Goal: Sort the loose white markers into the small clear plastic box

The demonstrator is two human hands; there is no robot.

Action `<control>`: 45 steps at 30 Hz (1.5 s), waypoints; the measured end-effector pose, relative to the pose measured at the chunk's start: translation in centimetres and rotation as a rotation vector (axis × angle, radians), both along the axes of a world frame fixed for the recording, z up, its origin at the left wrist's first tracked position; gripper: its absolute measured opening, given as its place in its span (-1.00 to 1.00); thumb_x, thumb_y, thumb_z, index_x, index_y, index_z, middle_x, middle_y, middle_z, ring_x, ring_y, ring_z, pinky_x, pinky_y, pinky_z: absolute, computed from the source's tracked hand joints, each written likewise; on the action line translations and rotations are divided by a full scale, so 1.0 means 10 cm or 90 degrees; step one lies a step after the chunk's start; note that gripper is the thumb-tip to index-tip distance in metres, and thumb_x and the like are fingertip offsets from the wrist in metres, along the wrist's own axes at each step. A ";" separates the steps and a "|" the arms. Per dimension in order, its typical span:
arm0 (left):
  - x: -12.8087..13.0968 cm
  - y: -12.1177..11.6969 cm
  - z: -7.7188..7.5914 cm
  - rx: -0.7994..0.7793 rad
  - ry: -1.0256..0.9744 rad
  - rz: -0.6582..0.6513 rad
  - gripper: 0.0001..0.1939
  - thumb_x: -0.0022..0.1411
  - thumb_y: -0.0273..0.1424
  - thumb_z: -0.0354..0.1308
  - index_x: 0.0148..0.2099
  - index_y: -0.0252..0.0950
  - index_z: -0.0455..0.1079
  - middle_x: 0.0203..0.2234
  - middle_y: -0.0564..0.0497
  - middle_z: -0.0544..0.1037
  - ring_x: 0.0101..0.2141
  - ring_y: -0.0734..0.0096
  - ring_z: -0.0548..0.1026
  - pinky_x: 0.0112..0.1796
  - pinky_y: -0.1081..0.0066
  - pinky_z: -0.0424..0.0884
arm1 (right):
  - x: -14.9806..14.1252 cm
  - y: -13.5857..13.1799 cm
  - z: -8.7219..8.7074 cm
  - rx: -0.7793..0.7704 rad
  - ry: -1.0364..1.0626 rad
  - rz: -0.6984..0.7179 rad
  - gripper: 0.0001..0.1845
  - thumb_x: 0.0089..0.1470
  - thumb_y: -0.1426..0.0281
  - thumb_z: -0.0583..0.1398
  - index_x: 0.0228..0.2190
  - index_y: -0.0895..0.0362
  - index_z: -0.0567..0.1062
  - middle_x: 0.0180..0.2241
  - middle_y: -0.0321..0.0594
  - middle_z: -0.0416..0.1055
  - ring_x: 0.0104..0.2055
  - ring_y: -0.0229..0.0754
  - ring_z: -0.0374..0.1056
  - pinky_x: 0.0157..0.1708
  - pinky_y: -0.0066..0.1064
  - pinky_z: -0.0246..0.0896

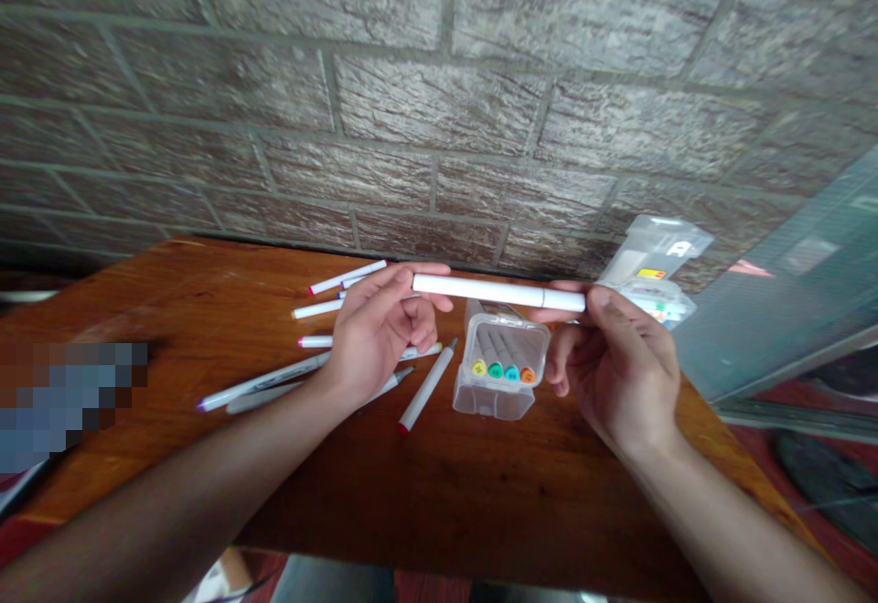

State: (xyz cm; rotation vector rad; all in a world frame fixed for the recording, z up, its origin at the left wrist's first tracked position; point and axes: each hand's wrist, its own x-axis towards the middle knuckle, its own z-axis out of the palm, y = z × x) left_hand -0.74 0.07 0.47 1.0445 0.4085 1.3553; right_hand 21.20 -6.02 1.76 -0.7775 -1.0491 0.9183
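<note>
A white marker is held level above the table, stretched between both hands. My left hand pinches its left end between thumb and fingers. At the other end, my right hand grips the tip of the marker with thumb and forefinger. Below it stands a clear plastic case with its lid open, showing yellow, green, blue and orange marker ends. A white marker with a red end lies on the table left of the case. Several more markers lie around and behind my left hand, partly hidden by it.
The wooden table stands against a grey brick wall. Behind my right hand, a second clear case stands open near the table's right edge. A glass panel rises to the right. A pixelated patch covers something at left.
</note>
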 end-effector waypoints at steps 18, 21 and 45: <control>-0.01 -0.01 -0.02 0.033 -0.001 -0.007 -0.75 0.30 -0.27 0.37 -0.06 -0.32 0.67 -0.43 -0.11 0.71 -0.67 0.58 0.33 -0.63 0.51 0.35 | -0.01 0.01 0.01 -0.010 -0.062 -0.055 -0.71 0.27 0.07 0.37 -0.23 0.03 0.71 -0.31 -0.14 0.75 -0.75 -0.27 0.34 -0.86 -0.48 0.21; 0.00 -0.01 -0.03 0.056 0.017 0.008 -0.77 0.28 -0.29 0.40 -0.07 -0.29 0.69 -0.42 -0.07 0.70 -0.67 0.60 0.33 -0.63 0.52 0.34 | -0.02 0.01 0.01 -0.011 -0.066 -0.066 -0.69 0.27 0.05 0.37 -0.24 0.03 0.69 -0.30 -0.15 0.75 -0.74 -0.27 0.35 -0.85 -0.47 0.23; 0.03 0.02 -0.11 0.112 0.143 0.082 -0.77 0.20 -0.31 0.53 -0.15 -0.27 0.61 -0.52 0.03 0.65 -0.71 0.61 0.36 -0.67 0.56 0.27 | 0.01 0.01 -0.06 0.042 -0.129 -0.063 -0.77 0.12 0.30 0.52 -0.27 0.06 0.62 -0.68 -0.39 0.52 -0.78 -0.26 0.34 -0.80 -0.52 0.26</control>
